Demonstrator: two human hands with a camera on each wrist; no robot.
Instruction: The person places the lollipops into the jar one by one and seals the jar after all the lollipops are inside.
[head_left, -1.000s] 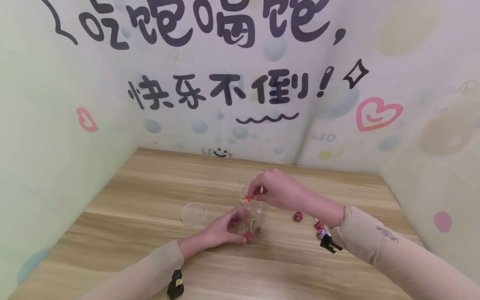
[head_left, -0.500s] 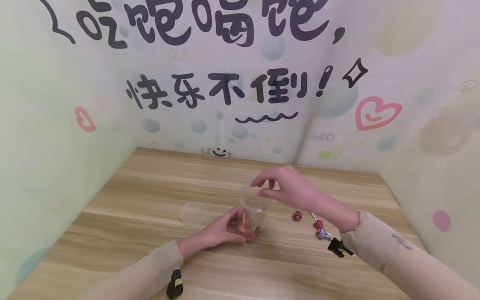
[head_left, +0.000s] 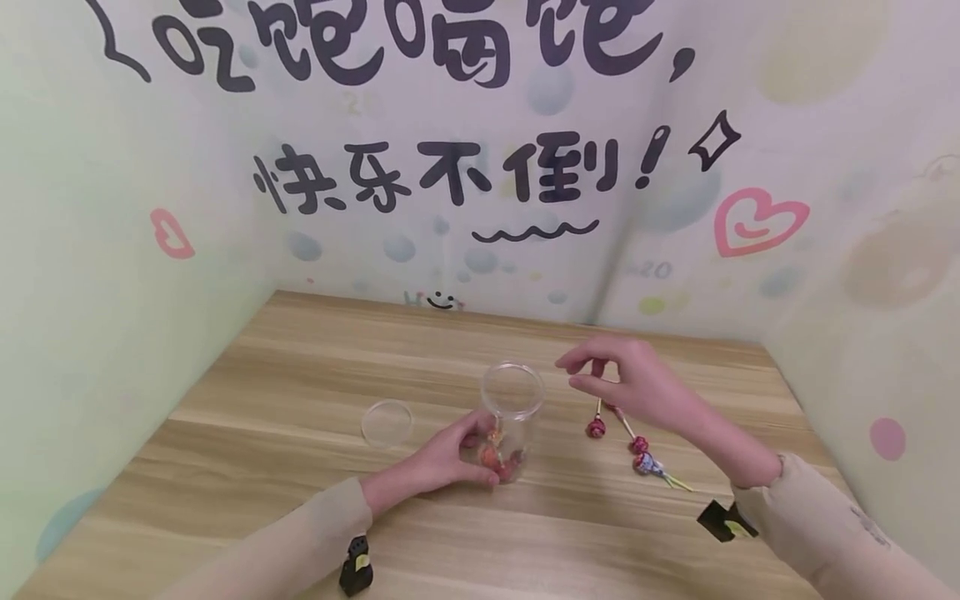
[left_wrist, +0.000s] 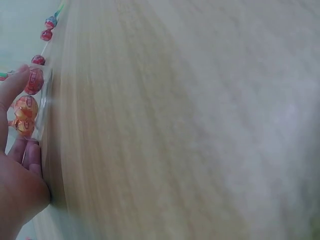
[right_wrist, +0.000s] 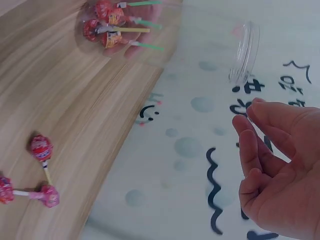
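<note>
One clear lid [head_left: 387, 423] lies flat on the table [head_left: 315, 367], apart from the uncovered jar [head_left: 519, 430], whose lower wall our left hand [head_left: 446, 458] grips, likely to keep it standing steady. Inside the jar, most lollipops [head_left: 492, 457] rest heads down with sticks up, we suppose because the heads weigh more. Our right hand [head_left: 633, 377], grasping nothing, hangs with fingers loosely bent just right of the jar, near loose lollipops [head_left: 644, 463] that seem placed there for easy reach.
</note>
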